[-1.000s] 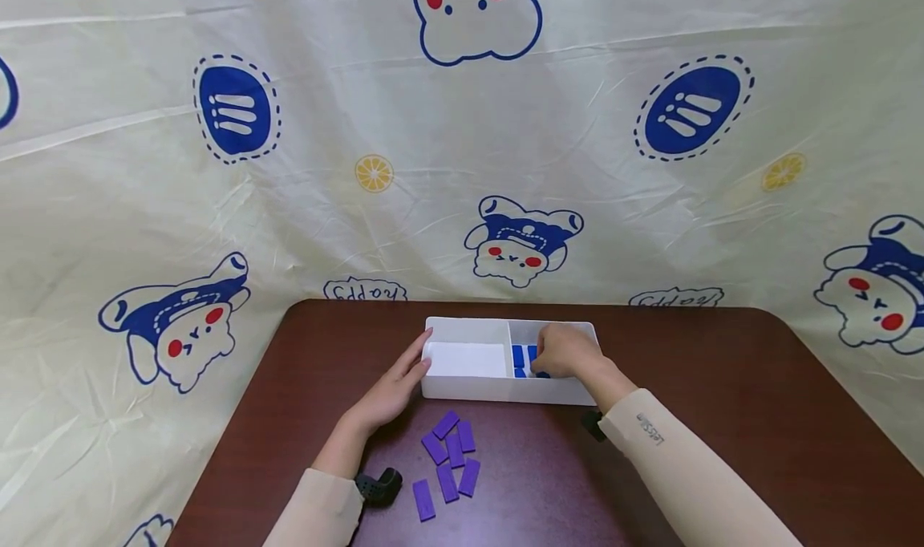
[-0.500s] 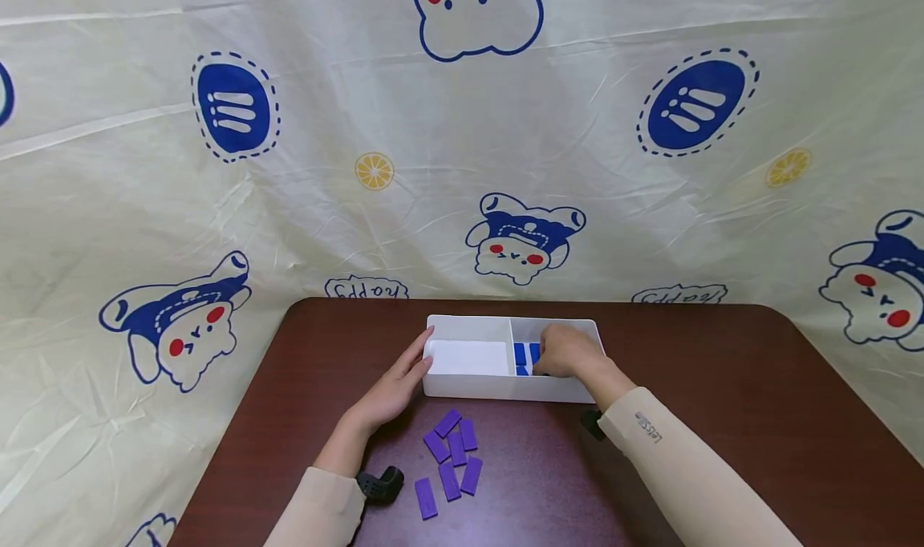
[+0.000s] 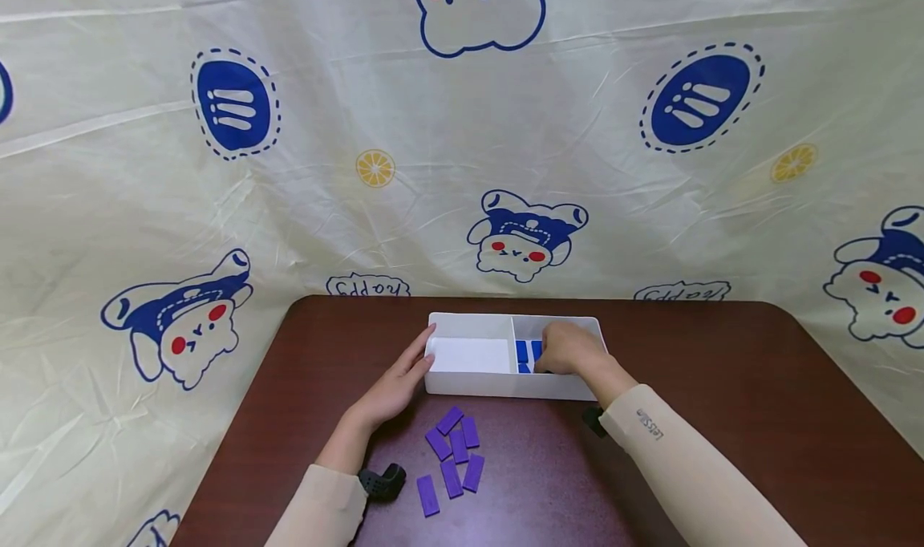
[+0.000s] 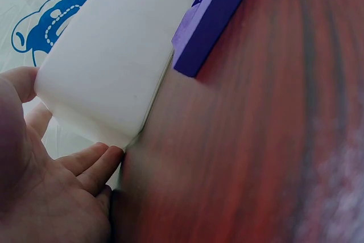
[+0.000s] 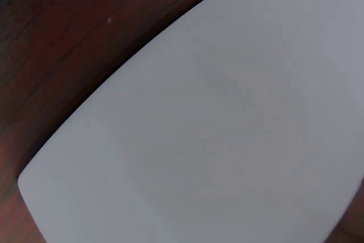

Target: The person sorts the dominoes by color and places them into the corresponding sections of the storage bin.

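Observation:
A long white two-compartment box (image 3: 505, 385) lies across the table. My left hand (image 3: 390, 395) rests against its left end with the fingers spread and fairly straight. In the left wrist view, the fingertips (image 4: 108, 155) touch the box's white wall (image 4: 108, 55) near its lower corner. My right hand (image 3: 570, 349) reaches down into the right compartment, fingers bent over flat blue blocks (image 3: 522, 352). Its fingertips are hidden, so I cannot tell whether they pinch a block. Only the box's outer wall (image 5: 199, 118) fills most of the right wrist view.
Several flat purple blocks (image 3: 451, 479) lie loosely grouped on the dark brown table (image 3: 686, 354), in front of the box. The left compartment (image 3: 472, 354) shows its bare white floor. Behind the table hangs a pale printed cloth (image 3: 419, 226).
Both hands hold nearly the same places, the left at the box's end and the right inside the right compartment. The whole head view has shifted slightly.

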The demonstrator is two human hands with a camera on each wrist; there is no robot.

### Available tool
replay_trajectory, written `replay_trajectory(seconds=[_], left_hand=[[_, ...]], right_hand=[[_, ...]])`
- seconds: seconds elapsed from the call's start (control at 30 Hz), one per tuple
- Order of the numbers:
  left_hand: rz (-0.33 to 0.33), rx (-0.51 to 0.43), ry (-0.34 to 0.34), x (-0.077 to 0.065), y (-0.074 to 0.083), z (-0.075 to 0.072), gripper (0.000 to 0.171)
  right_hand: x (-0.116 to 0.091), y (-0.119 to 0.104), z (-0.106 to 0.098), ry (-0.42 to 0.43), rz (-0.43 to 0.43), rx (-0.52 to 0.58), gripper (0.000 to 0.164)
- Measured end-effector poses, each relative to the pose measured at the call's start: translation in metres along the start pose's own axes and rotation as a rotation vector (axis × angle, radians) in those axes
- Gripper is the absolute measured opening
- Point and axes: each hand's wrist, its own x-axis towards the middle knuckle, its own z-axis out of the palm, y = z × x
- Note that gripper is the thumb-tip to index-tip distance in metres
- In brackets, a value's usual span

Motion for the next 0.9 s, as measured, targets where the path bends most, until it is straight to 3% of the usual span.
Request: replay_trajectory(seconds=[0.6,0.9], left_hand=[[0.008,-0.001,-0.004,0.0003,0.0006,0.0001,0.057],[-0.001,0.000,-0.004,-0.0011,0.0000,0.0004,0.057]], right_hand=[[0.0011,0.0010,-0.0012,0.001,0.000,0.002,0.030],[-0.0070,0.0031,-0.0047,0.042,-0.010,0.033,0.027]])
